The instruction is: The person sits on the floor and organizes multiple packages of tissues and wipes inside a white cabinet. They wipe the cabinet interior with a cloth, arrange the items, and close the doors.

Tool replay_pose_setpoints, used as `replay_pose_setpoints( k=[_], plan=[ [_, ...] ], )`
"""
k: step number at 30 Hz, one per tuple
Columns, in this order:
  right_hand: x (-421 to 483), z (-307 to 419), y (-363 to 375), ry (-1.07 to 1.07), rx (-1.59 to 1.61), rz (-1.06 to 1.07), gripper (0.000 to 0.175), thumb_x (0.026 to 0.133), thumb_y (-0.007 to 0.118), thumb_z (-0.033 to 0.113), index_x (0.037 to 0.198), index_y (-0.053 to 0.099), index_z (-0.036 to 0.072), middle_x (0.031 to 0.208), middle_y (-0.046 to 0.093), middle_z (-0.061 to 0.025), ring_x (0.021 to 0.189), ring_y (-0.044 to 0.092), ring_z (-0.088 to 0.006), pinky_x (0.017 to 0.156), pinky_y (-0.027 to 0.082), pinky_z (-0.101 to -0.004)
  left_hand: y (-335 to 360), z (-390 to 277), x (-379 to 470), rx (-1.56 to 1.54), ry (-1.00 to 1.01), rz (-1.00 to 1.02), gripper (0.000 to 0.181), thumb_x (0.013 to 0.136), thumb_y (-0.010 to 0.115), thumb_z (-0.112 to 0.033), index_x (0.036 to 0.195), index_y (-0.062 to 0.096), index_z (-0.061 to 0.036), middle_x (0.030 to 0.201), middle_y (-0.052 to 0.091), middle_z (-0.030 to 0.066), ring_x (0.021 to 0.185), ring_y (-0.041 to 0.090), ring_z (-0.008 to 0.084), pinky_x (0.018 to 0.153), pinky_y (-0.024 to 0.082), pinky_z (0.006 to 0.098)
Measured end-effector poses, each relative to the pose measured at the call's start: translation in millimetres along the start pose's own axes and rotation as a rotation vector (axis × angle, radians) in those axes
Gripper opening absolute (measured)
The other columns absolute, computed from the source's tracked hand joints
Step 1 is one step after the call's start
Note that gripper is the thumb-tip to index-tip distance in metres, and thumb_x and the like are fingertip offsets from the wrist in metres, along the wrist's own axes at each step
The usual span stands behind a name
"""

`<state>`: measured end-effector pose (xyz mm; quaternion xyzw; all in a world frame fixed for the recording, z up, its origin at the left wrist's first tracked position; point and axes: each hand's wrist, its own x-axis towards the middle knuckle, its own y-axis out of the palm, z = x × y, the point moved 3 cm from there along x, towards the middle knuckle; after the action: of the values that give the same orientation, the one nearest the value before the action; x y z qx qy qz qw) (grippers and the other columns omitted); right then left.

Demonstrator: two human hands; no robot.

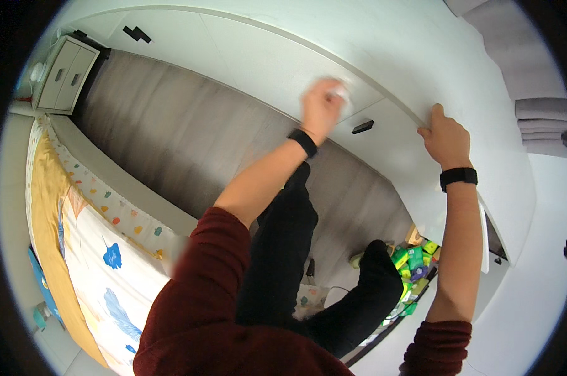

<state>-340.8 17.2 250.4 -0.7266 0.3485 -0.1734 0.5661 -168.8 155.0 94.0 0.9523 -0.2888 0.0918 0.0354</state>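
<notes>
My left hand is blurred and closed around a crumpled white wipe or cloth, held against or just in front of a white cabinet front. My right hand rests at the edge of the white surface above the cabinet fronts. Its thumb lies at the edge strip and its index finger points away, apart from the thumb; the other fingers are partly hidden. Between the hands, lower down, is a black handle on a cabinet front. Both wrists wear black bands.
A second black handle sits farther left. A two-drawer nightstand stands beyond the grey wood floor. The bed lies left. Several green packages sit near my right foot. Grey folded fabric is at far right.
</notes>
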Motion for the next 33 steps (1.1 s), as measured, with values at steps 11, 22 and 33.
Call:
replay_pose_setpoints(
  k=[11,22,33],
  plan=[
    [-57.0,-2.7,32.7,0.170,0.735,-0.401,0.020,0.089,0.063,0.022,0.094,0.052,0.006,0.074,0.063,-0.0109,0.067,0.063,-0.0265,0.062,0.049,-0.0375,17.1,-76.3,-95.3,0.046,0.066,0.693,0.023,0.082,0.066,-0.006,0.104,0.061,-0.0041,0.095,0.066,0.0115,0.078,0.065,0.0189,0.070,0.053,0.0299],
    [-235.1,80.9,80.7,0.206,2.023,-0.201,0.023,0.098,0.055,0.017,0.117,0.054,0.005,0.105,0.059,-0.0005,0.088,0.055,-0.0075,0.072,0.047,-0.0230,-8.8,-140.7,-165.0,0.066,0.007,0.880,0.015,0.082,0.071,-0.006,0.091,0.060,-0.0027,0.080,0.063,0.0040,0.071,0.059,0.0099,0.066,0.049,0.0258],
    [-338.9,25.2,129.5,0.424,2.051,-0.347,0.025,0.090,0.057,0.003,0.114,0.053,0.003,0.105,0.060,-0.0026,0.092,0.058,-0.0106,0.082,0.046,-0.0251,44.6,-176.1,-252.4,0.113,0.039,1.202,0.028,0.080,0.065,-0.001,0.107,0.064,-0.0050,0.098,0.066,0.0094,0.083,0.066,0.0182,0.076,0.052,0.0295]
  ],
)
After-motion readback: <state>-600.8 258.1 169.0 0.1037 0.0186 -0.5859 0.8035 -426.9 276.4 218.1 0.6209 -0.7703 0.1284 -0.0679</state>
